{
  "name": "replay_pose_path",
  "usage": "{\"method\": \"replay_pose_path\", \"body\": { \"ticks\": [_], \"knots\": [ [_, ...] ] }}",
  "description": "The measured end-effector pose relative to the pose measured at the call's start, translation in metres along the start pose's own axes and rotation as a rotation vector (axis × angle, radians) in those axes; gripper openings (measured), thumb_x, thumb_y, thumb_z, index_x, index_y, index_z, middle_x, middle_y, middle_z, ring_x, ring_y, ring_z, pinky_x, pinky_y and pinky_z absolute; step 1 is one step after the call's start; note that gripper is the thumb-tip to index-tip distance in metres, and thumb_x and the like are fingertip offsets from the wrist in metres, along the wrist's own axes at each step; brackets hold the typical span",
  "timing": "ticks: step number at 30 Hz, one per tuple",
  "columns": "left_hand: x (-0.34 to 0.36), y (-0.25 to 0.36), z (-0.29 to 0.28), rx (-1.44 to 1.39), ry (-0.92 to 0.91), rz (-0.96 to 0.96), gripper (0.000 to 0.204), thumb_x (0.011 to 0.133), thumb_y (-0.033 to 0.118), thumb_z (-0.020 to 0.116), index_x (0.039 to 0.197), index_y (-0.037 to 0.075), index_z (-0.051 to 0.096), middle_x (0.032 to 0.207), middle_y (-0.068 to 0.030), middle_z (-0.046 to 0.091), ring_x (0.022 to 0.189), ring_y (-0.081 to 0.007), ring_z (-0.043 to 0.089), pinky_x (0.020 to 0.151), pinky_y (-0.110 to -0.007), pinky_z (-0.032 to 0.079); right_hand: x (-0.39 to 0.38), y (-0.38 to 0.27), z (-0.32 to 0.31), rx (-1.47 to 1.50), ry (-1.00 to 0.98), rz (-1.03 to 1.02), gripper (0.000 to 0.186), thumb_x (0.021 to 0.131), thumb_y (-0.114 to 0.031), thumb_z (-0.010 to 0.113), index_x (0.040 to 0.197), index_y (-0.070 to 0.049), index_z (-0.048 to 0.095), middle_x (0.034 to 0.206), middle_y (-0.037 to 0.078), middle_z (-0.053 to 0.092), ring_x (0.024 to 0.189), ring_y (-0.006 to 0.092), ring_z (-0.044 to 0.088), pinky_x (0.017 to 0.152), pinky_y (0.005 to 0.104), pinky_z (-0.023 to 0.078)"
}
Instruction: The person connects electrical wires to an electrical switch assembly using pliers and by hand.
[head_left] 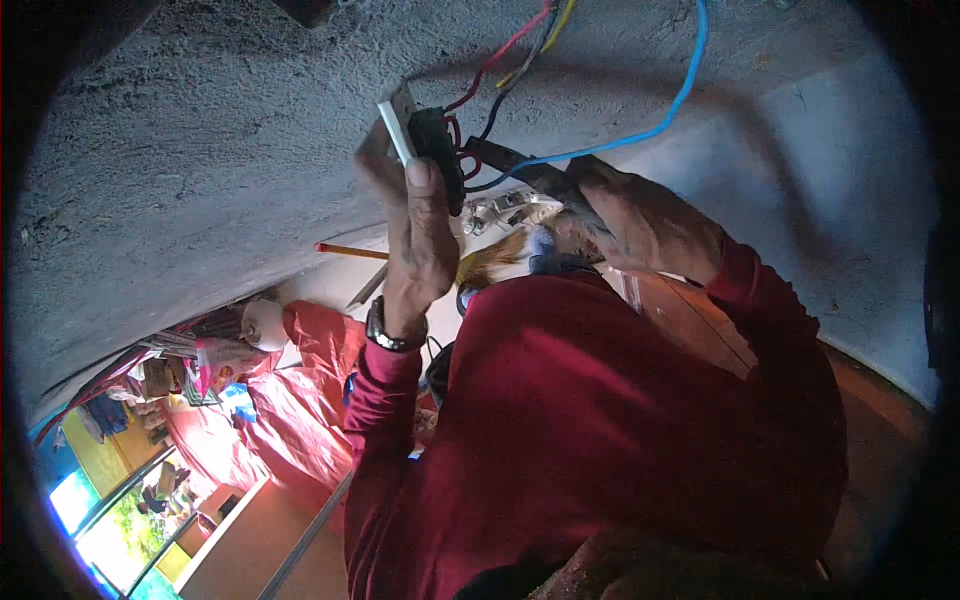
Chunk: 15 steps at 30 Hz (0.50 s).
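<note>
My left hand (418, 232), a watch on its wrist, grips a white-fronted switch plate (395, 125) with a black back (437, 155), its thumb on the plate's edge. Red, dark and blue wires (680, 85) run to the switch's back, some red ones looped close against it. My right hand (640, 220) is closed on a dark elongated tool (530, 168), whose tip reaches the wires at the switch; the exact kind of tool I cannot make out. The blue wire crosses over this tool. A yellow wire (560, 22) hangs from above, beside the others.
A rough grey wall (200, 140) surrounds the wires. Beyond my maroon-clad body lie an orange stick (345, 250), small metal parts (500, 212) and red-pink cloth (320, 340). At the lower left are piled household items, an orange panel (215, 550) and a bright window (100, 540).
</note>
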<state>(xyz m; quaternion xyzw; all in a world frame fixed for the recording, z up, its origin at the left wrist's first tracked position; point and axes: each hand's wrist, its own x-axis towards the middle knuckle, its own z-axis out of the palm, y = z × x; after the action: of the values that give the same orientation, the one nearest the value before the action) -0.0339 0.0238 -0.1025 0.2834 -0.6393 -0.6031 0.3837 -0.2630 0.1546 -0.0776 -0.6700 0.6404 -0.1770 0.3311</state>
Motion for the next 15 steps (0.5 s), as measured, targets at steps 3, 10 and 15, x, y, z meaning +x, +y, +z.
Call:
{"method": "replay_pose_path", "body": {
  "ticks": [3,10,15],
  "knots": [
    [0.0,0.009,-0.003,-0.112,0.015,-0.143,0.059,0.114,0.05,0.033,0.151,0.004,0.028,0.105,-0.0047,0.051,0.081,-0.0097,0.043,0.07,-0.028,0.041,0.003,0.011,0.006,-0.134,0.128,-0.305,0.03,0.096,-0.009,0.066,0.115,0.009,0.051,0.102,0.024,0.056,0.089,0.0426,0.066,0.078,0.0499,0.053],
    [-0.002,0.005,0.004,-0.037,-0.007,0.058,0.055,0.113,0.054,0.035,0.141,0.007,0.043,0.118,-0.0092,0.059,0.099,-0.0179,0.06,0.079,-0.034,0.054,0.001,-0.006,0.013,-0.004,0.106,-0.121,0.028,0.098,-0.013,0.068,0.114,0.006,0.055,0.104,0.019,0.057,0.09,0.0369,0.064,0.078,0.0466,0.053],
    [-0.01,0.001,0.005,-0.277,0.271,0.075,0.054,0.112,0.052,0.038,0.142,0.007,0.041,0.126,-0.016,0.062,0.106,-0.0272,0.069,0.079,-0.044,0.062,-0.002,0.01,0.031,0.094,0.303,-0.342,0.034,0.098,-0.022,0.074,0.113,0.003,0.056,0.103,0.017,0.059,0.085,0.0367,0.063,0.076,0.0457,0.052]
  ]
}}
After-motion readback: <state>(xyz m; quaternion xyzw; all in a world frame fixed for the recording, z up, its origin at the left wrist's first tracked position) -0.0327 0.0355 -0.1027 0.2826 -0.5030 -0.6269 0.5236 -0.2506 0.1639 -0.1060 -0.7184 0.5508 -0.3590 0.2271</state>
